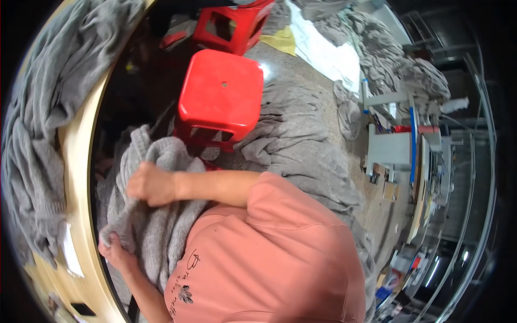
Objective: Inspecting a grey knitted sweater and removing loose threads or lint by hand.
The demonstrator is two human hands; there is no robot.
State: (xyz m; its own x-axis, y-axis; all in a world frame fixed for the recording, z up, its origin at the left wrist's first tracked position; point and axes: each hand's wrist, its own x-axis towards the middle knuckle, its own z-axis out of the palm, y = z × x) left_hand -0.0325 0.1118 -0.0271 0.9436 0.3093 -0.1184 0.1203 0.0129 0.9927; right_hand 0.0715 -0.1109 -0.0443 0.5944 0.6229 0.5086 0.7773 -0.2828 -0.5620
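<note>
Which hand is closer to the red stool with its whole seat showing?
Right. The right hand is below and left of the red stool in the picture. The left hand is farther down and left, holding grey knit fabric.

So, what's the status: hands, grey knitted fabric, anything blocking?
Left hand pinching grey knitted fabric at its edge. Right hand fisted against it, grip unclear. Fabric bunched up. Square red plastic stool nearby, not blocking hands.

"Where's the glare?"
"On the floor [295, 69], just right of the nearer red stool [223, 97]."
"Shadow?"
"Deep, left of that stool; farther left, the worktop [78, 156] edge bows."
"Blur?"
"Right-hand fingers [138, 188], below the stool, look soft."
</note>
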